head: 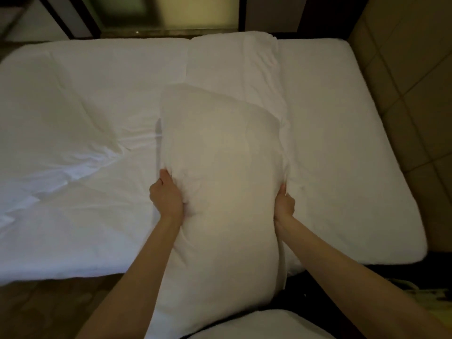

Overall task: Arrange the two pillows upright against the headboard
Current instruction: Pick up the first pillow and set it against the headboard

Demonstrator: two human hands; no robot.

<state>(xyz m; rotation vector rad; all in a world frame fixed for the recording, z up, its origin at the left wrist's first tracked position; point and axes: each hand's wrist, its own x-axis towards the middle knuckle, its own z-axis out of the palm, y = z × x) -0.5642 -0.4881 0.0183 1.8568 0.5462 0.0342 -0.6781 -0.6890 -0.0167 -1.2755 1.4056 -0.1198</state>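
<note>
A white pillow point(220, 182) is held lengthwise in front of me above the near side of the bed. My left hand point(166, 196) grips its left edge and my right hand point(283, 204) grips its right edge. A folded white duvet or second pillow point(234, 62) lies across the bed beyond it, reaching the far edge; which of the two it is I cannot tell. The padded tan headboard point(403, 69) stands at the right end of the bed.
The bed point(73, 106) carries a white sheet, wrinkled on its left half. Another white cushion-like shape point(264, 324) sits at the bottom edge below the held pillow. Dark wooden flooring shows at the lower left, and a dim window or panel stands beyond the bed.
</note>
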